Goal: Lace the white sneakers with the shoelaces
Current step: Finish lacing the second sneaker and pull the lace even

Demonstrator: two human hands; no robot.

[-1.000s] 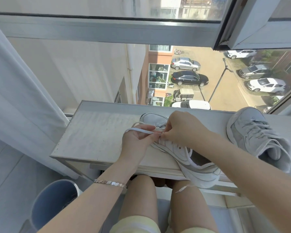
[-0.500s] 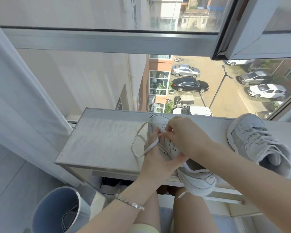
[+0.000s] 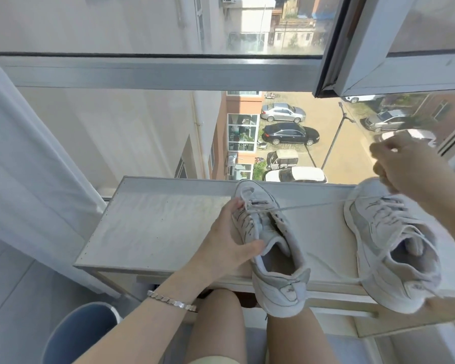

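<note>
Right hand [image 3: 402,164] has pulled shoelace [image 3: 313,205] taut rightward, pinched; left hand [image 3: 226,240] grips overhanging sneaker [image 3: 281,287].

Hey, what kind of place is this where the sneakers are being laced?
Probably an upper-floor room in an apartment block: a white table stands against an open window, a curtain hangs at the left, and parked cars sit far below in a courtyard.

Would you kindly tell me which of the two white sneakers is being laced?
The middle sneaker: the left hand grips it, and a taut shoelace runs from its eyelets to the right hand. The sneaker to its right is already laced.
</note>
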